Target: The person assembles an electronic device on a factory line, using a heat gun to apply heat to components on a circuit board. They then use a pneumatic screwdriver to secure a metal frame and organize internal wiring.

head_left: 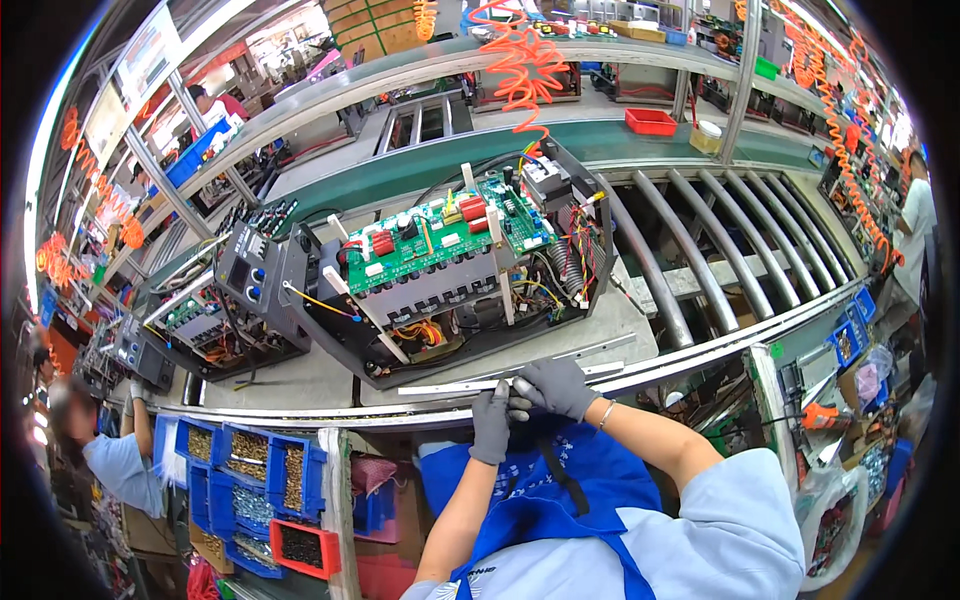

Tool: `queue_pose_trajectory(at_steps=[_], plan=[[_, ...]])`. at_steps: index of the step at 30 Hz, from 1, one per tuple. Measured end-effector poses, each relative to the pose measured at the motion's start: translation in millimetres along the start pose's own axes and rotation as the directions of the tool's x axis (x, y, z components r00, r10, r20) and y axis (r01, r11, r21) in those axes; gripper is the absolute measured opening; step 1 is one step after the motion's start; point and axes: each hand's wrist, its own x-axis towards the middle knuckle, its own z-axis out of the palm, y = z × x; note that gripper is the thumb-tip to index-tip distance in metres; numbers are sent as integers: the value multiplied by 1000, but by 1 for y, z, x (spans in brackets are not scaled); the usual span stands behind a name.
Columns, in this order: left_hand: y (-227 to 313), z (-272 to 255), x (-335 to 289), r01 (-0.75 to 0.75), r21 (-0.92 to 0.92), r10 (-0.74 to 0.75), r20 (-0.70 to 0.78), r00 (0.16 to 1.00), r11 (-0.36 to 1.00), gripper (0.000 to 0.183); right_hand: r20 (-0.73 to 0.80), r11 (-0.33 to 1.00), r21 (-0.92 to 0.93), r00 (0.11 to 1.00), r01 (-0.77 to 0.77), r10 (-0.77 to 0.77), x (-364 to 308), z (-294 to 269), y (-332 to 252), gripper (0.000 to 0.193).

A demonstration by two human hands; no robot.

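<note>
My left hand (493,422), in a grey glove, is at the front edge of the conveyor, fingers curled toward my right hand. My right hand (558,388), also gloved, is bent close beside it with its fingers closed. Anything pinched between them is too small to make out. By my left fingertips lies a thin white strip (450,388); whether I touch it is unclear. Beyond my hands stands an open black chassis (365,350) with a green circuit board (425,245) on top, red components, white upright posts and loose wires.
A second open unit with a knobbed panel (250,272) stands to the left. Steel rollers (690,250) run off to the right. Blue bins of screws (245,450) and a red bin (303,548) sit at lower left. An orange coiled hose (525,80) hangs above. A co-worker (125,465) works at far left.
</note>
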Motion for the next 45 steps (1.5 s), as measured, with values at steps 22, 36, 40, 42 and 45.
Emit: queue_pose_trajectory(at_steps=[22, 36, 40, 42, 45], plan=[[7, -2, -14, -99, -35, 102, 110, 989, 994, 42, 36, 996, -44, 997, 74, -73, -2, -4, -7, 34], [9, -3, -8, -77, -115, 90, 117, 989, 990, 42, 37, 998, -52, 998, 44, -42, 8, -1, -6, 36], [14, -1, -11, -9, -102, 23, 139, 990, 995, 41, 61, 995, -91, 998, 34, -28, 4, -3, -1, 36], [9, -6, -12, 24, -86, -10, 154, 988, 996, 42, 24, 993, -88, 997, 79, -78, 6, -3, -7, 36], [11, -8, -12, 39, -88, -25, 151, 988, 995, 43, 56, 996, -74, 997, 50, -46, 7, -3, -9, 35]])
